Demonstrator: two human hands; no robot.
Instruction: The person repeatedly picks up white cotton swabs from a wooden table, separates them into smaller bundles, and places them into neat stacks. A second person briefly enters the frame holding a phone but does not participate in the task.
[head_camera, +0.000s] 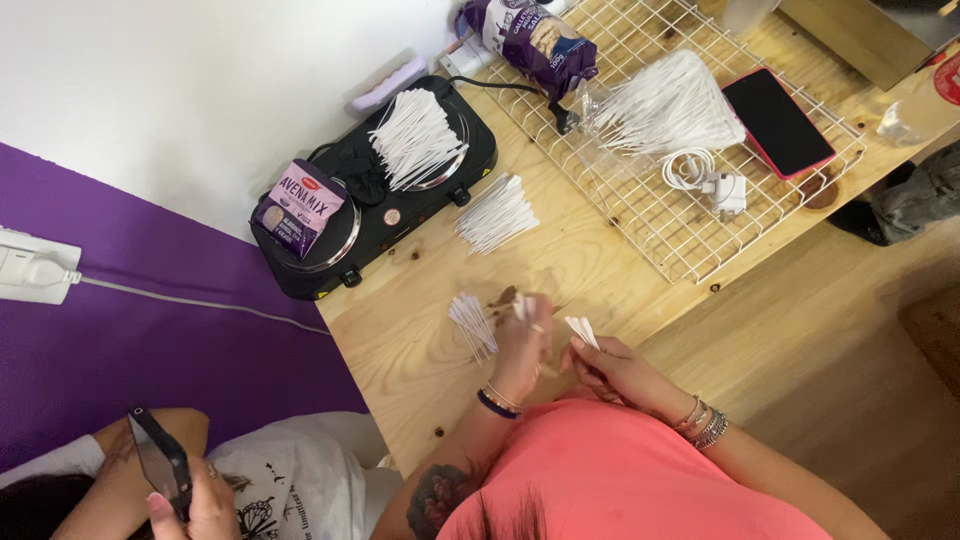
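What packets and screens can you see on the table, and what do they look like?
Small packet: on the black hot plate, at its left burner; purple and pink with a picture.
Bigger bag: top of the table by the wire rack; dark purple, picture of round biscuits.
Phone: on the wire rack, right side; dark blank screen, red case.
Second phone: bottom left, held by another person; dark.
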